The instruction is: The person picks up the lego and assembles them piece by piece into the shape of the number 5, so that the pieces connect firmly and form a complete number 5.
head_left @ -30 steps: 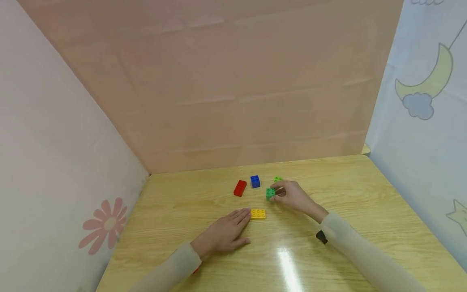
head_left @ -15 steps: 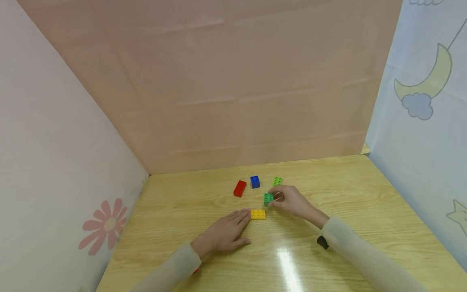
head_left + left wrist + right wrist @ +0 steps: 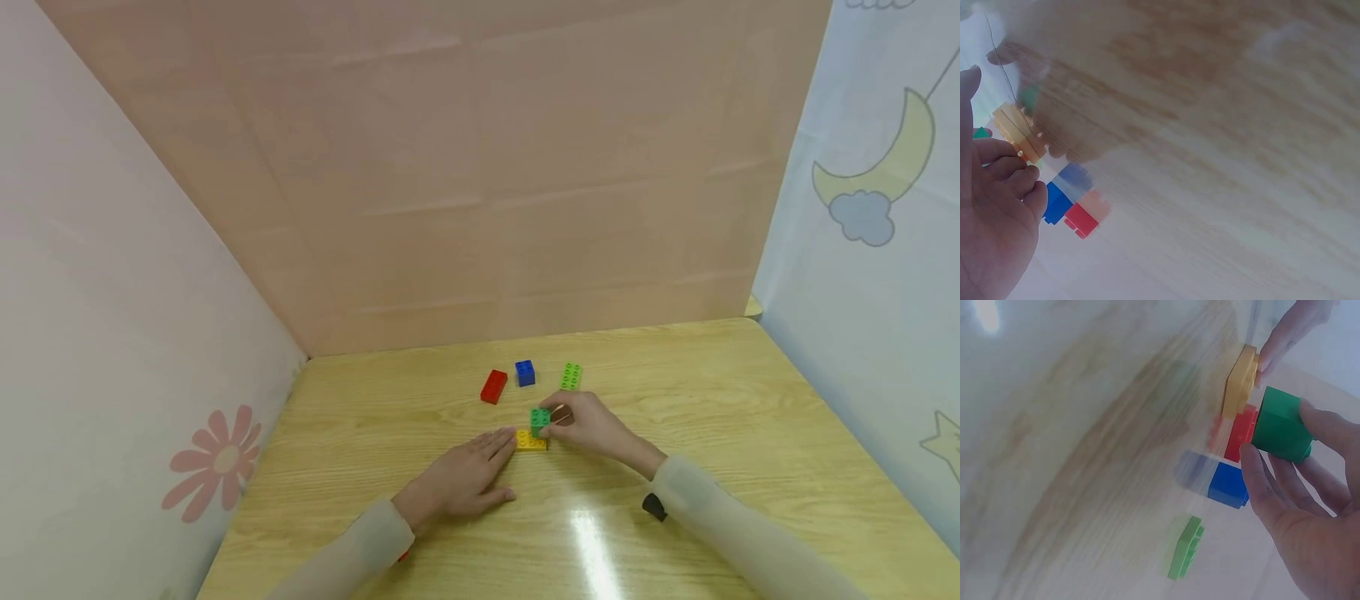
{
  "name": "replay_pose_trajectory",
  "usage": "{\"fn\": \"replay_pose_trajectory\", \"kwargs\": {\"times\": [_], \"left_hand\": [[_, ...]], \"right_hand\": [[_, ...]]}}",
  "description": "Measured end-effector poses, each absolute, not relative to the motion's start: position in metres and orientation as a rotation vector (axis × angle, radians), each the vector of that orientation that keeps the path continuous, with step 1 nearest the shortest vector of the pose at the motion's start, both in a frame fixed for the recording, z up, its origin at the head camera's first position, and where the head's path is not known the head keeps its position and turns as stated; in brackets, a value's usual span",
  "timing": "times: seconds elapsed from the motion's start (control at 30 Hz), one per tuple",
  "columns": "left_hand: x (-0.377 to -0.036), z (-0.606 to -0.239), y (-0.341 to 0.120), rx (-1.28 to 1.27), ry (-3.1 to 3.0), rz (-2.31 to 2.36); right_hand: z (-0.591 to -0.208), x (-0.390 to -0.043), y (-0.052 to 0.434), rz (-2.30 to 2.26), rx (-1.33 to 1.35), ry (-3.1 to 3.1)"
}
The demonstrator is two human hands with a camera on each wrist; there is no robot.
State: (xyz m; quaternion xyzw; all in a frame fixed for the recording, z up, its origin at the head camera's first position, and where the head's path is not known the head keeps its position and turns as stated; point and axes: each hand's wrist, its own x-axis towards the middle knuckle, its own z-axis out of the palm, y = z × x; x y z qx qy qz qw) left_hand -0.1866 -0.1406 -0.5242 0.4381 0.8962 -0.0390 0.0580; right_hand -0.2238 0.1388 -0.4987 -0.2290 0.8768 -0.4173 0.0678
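Note:
A green building brick (image 3: 539, 422) is pinched between the thumb and a finger of my right hand (image 3: 594, 425). It hangs just over the right part of a flat yellow building brick (image 3: 531, 446). In the right wrist view the green brick (image 3: 1280, 428) shows a gap from the yellow brick (image 3: 1239, 387). My left hand (image 3: 467, 479) lies palm down with its fingers extended, the fingertips resting on the yellow brick's left end. In the left wrist view, those fingers partly cover the yellow brick (image 3: 1017, 131).
Behind the hands stand a red brick (image 3: 493, 387), a blue brick (image 3: 525, 374) and a flat lime-green brick (image 3: 572, 376). Something red (image 3: 403, 556) peeks out by the left sleeve. A small dark object (image 3: 654, 507) shows beside the right sleeve. Walls enclose the wooden table (image 3: 360, 400).
My right hand has carried the green brick left and toward me, from beside the lime-green brick to over the yellow one. The lime-green brick is now more exposed. My left hand stays put.

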Motion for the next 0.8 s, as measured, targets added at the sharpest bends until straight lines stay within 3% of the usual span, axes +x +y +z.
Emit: {"fn": "replay_pose_trajectory", "kwargs": {"times": [0.8], "left_hand": [[-0.1858,-0.5273,-0.1417,1.365,2.738,-0.128]], "right_hand": [[-0.5039,-0.2178,0.1324,-1.245,-0.733,2.604]]}}
